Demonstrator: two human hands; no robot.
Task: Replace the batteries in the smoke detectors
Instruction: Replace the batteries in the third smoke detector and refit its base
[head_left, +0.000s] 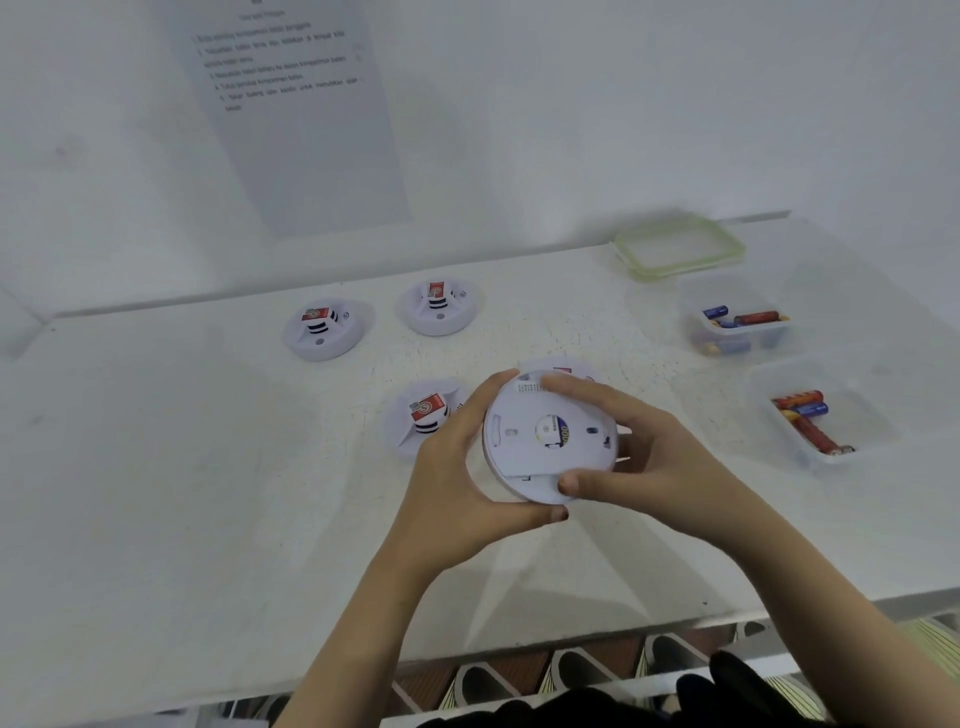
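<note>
You hold the smoke detector (548, 436) above the table (208, 467), back face up; your left hand (457, 462) grips its left rim, your right hand (644, 457) its right rim; 2 battery boxes (740, 319) lie nearer your right.

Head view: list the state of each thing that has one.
Held smoke detector: back toward camera, gripped by left hand and right hand.
Loose smoke detectors: lying flat, stickers up.
Far battery container: open, batteries inside.
Near battery container: open, batteries inside.
Green-rimmed lid: off, lying flat.
</note>
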